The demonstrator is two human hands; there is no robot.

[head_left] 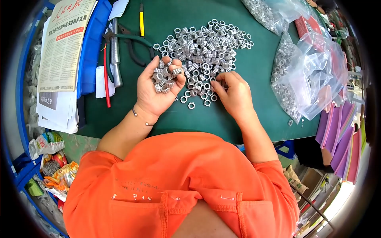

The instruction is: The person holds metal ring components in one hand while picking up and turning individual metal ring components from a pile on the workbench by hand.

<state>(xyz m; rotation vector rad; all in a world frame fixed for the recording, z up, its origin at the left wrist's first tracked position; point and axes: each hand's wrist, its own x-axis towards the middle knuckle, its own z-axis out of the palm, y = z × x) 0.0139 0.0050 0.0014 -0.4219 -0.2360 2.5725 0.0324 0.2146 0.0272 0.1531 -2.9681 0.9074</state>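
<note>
My left hand (152,93) is palm up, its fingers curled around a handful of small toothed metal rings (164,78). Beside it lies a heap of the same toothed metal rings (206,49) on the green tabletop (186,123), with several loose ones along its near edge. My right hand (234,93) is at the lower right edge of the heap, thumb and fingers drawn together and pointing down at the rings. What sits between those fingertips is mostly hidden by the hand.
Pliers (133,39), a yellow marker (141,20) and a red pen (106,75) lie to the left. Further left, a newspaper (63,43) rests by a blue bin (92,51). Clear plastic bags of metal rings (283,75) lie on the right side.
</note>
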